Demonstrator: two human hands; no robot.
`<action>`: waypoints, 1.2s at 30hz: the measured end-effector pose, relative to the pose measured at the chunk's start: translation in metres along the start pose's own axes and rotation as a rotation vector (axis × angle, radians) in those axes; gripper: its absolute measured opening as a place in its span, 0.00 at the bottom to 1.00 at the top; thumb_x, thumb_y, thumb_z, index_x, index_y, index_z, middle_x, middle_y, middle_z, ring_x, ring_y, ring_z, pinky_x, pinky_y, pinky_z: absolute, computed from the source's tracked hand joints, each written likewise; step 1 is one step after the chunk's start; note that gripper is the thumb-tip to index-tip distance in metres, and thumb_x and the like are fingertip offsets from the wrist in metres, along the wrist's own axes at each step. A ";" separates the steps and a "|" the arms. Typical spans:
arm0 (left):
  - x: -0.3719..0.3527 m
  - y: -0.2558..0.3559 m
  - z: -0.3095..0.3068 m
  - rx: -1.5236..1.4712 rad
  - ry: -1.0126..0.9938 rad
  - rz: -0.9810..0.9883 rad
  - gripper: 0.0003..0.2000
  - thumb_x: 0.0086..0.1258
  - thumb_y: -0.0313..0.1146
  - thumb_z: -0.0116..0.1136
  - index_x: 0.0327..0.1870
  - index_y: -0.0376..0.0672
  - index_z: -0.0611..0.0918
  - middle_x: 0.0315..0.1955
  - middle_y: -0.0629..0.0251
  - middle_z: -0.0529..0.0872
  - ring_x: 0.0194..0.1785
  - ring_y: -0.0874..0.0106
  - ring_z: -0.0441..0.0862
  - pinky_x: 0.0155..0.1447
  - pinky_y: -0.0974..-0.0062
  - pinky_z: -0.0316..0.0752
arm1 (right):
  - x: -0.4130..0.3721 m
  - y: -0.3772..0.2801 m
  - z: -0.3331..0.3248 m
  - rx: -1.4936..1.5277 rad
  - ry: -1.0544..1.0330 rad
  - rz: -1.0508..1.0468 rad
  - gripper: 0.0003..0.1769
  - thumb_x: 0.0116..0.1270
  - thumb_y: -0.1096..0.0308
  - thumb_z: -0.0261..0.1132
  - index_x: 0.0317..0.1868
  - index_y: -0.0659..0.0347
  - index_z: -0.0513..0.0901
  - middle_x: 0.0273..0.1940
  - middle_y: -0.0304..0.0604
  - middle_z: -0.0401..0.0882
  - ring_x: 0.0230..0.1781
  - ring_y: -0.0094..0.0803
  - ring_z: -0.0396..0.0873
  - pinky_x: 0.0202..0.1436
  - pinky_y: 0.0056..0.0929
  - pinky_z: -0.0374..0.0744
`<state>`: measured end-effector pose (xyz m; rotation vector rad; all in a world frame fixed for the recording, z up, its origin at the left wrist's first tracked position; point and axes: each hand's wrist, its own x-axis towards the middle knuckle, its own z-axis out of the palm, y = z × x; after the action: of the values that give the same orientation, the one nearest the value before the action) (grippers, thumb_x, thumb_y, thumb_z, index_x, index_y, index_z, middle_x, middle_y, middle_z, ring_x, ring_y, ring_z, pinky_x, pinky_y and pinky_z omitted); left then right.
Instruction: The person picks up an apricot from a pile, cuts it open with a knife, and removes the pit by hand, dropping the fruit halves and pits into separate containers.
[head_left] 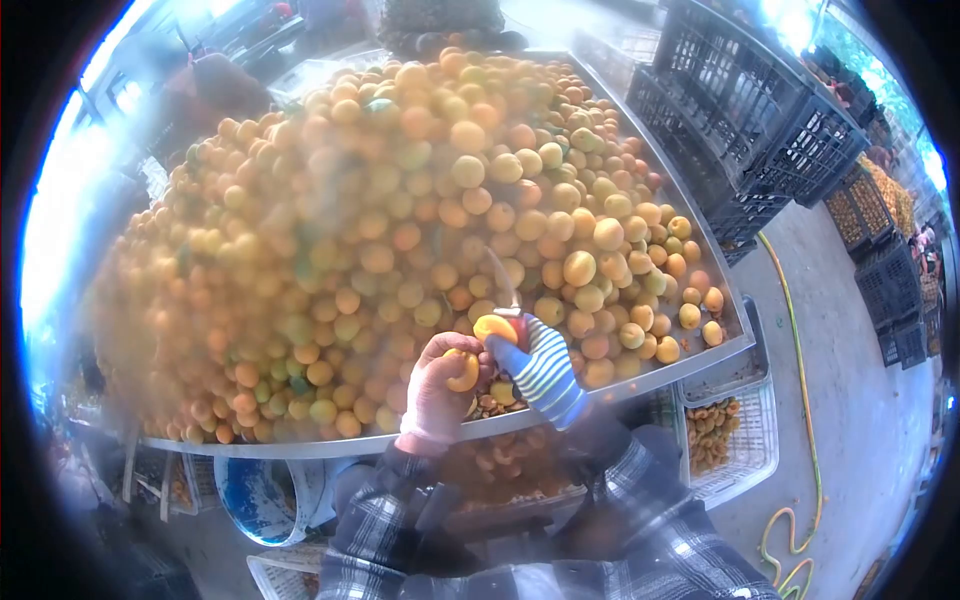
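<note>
Over the front edge of a metal-rimmed table [700, 362] heaped with apricots [580, 268], my two hands are close together. My left hand [437, 388] is closed on a yellow-orange apricot piece [461, 371]. My right hand [545, 372], in a blue-and-white striped glove, is closed around a small knife with a red handle [517, 327]; its thin curved blade [501, 277] points up and away. Another apricot piece [494, 327] lies between the fingertips of both hands, against the knife handle.
Dark plastic crates [740, 120] are stacked beyond the table's right side. A white basket of fruit pieces [745, 452] stands below at the right, near a yellow hose [800, 380]. A blue-and-white bucket [262, 500] is below at the left.
</note>
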<state>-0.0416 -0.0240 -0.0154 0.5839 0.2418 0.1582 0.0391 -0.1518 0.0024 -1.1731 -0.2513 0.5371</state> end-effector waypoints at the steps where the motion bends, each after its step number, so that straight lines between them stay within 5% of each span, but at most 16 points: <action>1: -0.001 -0.002 0.001 -0.002 0.003 -0.001 0.10 0.64 0.30 0.60 0.45 0.42 0.78 0.41 0.62 0.80 0.43 0.70 0.78 0.48 0.79 0.76 | 0.001 0.006 -0.003 -0.001 0.000 0.003 0.17 0.66 0.64 0.68 0.51 0.65 0.80 0.36 0.38 0.83 0.33 0.16 0.79 0.36 0.18 0.78; 3: -0.002 -0.005 0.004 0.012 0.170 0.042 0.10 0.68 0.36 0.61 0.45 0.43 0.79 0.39 0.64 0.81 0.36 0.72 0.78 0.40 0.80 0.76 | 0.006 0.016 -0.007 -0.212 0.017 -0.033 0.18 0.66 0.65 0.68 0.51 0.67 0.79 0.40 0.40 0.84 0.38 0.20 0.80 0.42 0.22 0.79; 4: -0.001 -0.008 0.002 0.103 0.235 0.080 0.16 0.72 0.46 0.59 0.48 0.43 0.78 0.38 0.64 0.81 0.30 0.73 0.77 0.32 0.81 0.73 | 0.005 0.018 -0.009 -0.231 0.058 -0.025 0.18 0.66 0.64 0.68 0.51 0.67 0.80 0.41 0.41 0.85 0.39 0.23 0.81 0.45 0.24 0.79; 7: -0.001 -0.001 0.017 -0.005 0.351 0.036 0.23 0.73 0.54 0.54 0.54 0.42 0.76 0.37 0.63 0.81 0.28 0.74 0.76 0.30 0.81 0.72 | 0.007 0.020 -0.010 -0.304 0.072 -0.040 0.18 0.65 0.63 0.68 0.50 0.67 0.81 0.39 0.41 0.85 0.39 0.22 0.81 0.44 0.24 0.79; 8: 0.001 0.000 0.020 0.024 0.382 0.014 0.29 0.73 0.60 0.49 0.59 0.41 0.74 0.37 0.63 0.82 0.27 0.74 0.76 0.30 0.81 0.73 | 0.008 0.025 -0.012 -0.353 0.059 -0.088 0.21 0.66 0.56 0.68 0.47 0.68 0.81 0.36 0.47 0.86 0.37 0.29 0.83 0.43 0.28 0.79; 9: 0.001 -0.001 0.014 0.024 0.383 0.014 0.29 0.73 0.60 0.49 0.59 0.41 0.74 0.37 0.63 0.82 0.27 0.74 0.76 0.30 0.81 0.73 | 0.010 0.031 -0.015 -0.353 0.059 -0.088 0.21 0.66 0.56 0.68 0.47 0.68 0.81 0.36 0.47 0.86 0.37 0.29 0.83 0.43 0.28 0.79; 12: -0.001 -0.004 0.000 0.021 0.211 -0.034 0.29 0.75 0.58 0.45 0.64 0.41 0.72 0.36 0.65 0.81 0.28 0.73 0.75 0.34 0.75 0.73 | 0.010 0.033 -0.018 -0.687 0.025 -0.059 0.32 0.65 0.40 0.63 0.42 0.68 0.81 0.34 0.61 0.83 0.38 0.55 0.82 0.41 0.42 0.79; 15: -0.003 -0.004 0.011 0.186 0.225 -0.120 0.26 0.76 0.56 0.45 0.63 0.43 0.74 0.34 0.66 0.81 0.26 0.73 0.75 0.32 0.76 0.73 | 0.008 0.020 -0.012 -1.067 -0.045 -0.021 0.32 0.66 0.40 0.62 0.41 0.68 0.81 0.33 0.61 0.83 0.37 0.56 0.82 0.40 0.46 0.79; 19: 0.002 -0.013 0.005 0.083 0.315 -0.216 0.22 0.76 0.51 0.50 0.58 0.41 0.75 0.41 0.65 0.83 0.33 0.71 0.81 0.35 0.73 0.78 | 0.002 -0.001 -0.004 -1.122 0.085 -0.084 0.29 0.69 0.43 0.59 0.38 0.67 0.79 0.31 0.61 0.81 0.34 0.58 0.81 0.39 0.49 0.78; 20: 0.001 -0.012 0.005 0.079 0.270 -0.185 0.20 0.76 0.49 0.51 0.57 0.43 0.75 0.44 0.63 0.82 0.37 0.69 0.81 0.39 0.71 0.79 | 0.004 0.002 -0.008 -1.101 0.157 -0.214 0.24 0.70 0.49 0.62 0.38 0.67 0.79 0.29 0.56 0.83 0.29 0.49 0.83 0.34 0.41 0.80; 21: -0.001 -0.011 0.007 0.073 0.225 -0.155 0.17 0.76 0.46 0.51 0.56 0.44 0.75 0.46 0.61 0.82 0.41 0.67 0.81 0.44 0.69 0.80 | 0.003 -0.005 0.000 -0.437 0.176 -0.060 0.19 0.70 0.55 0.65 0.37 0.66 0.78 0.25 0.44 0.82 0.23 0.30 0.81 0.26 0.30 0.77; 23: -0.003 -0.018 0.013 -0.001 0.230 -0.124 0.16 0.75 0.44 0.53 0.55 0.45 0.75 0.47 0.60 0.81 0.44 0.65 0.80 0.45 0.68 0.79 | 0.013 0.002 -0.005 -0.098 0.242 -0.193 0.16 0.71 0.59 0.65 0.36 0.65 0.77 0.22 0.34 0.77 0.22 0.17 0.75 0.22 0.21 0.73; 25: -0.003 -0.029 0.015 -0.072 0.236 -0.096 0.15 0.74 0.42 0.55 0.55 0.47 0.75 0.47 0.59 0.80 0.46 0.63 0.80 0.47 0.68 0.79 | 0.010 -0.004 -0.005 0.273 0.085 -0.204 0.14 0.72 0.59 0.63 0.33 0.60 0.76 0.23 0.34 0.76 0.18 0.18 0.72 0.22 0.19 0.74; 28: 0.000 -0.042 0.013 -0.163 0.238 -0.104 0.16 0.69 0.38 0.59 0.56 0.48 0.74 0.46 0.60 0.78 0.51 0.62 0.77 0.53 0.60 0.77 | 0.010 -0.008 0.007 0.258 0.231 -0.239 0.15 0.72 0.57 0.63 0.33 0.60 0.76 0.23 0.35 0.76 0.17 0.18 0.71 0.21 0.18 0.71; 36: -0.001 -0.053 0.016 -0.155 0.221 -0.047 0.16 0.72 0.40 0.56 0.57 0.48 0.73 0.51 0.61 0.78 0.55 0.60 0.78 0.57 0.56 0.76 | 0.004 -0.021 0.005 0.273 0.193 -0.323 0.20 0.74 0.54 0.61 0.28 0.60 0.75 0.19 0.31 0.70 0.17 0.15 0.66 0.19 0.17 0.63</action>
<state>-0.0339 -0.0765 -0.0319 0.4057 0.4526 0.1946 0.0454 -0.1517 0.0237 -0.8887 -0.1894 0.1649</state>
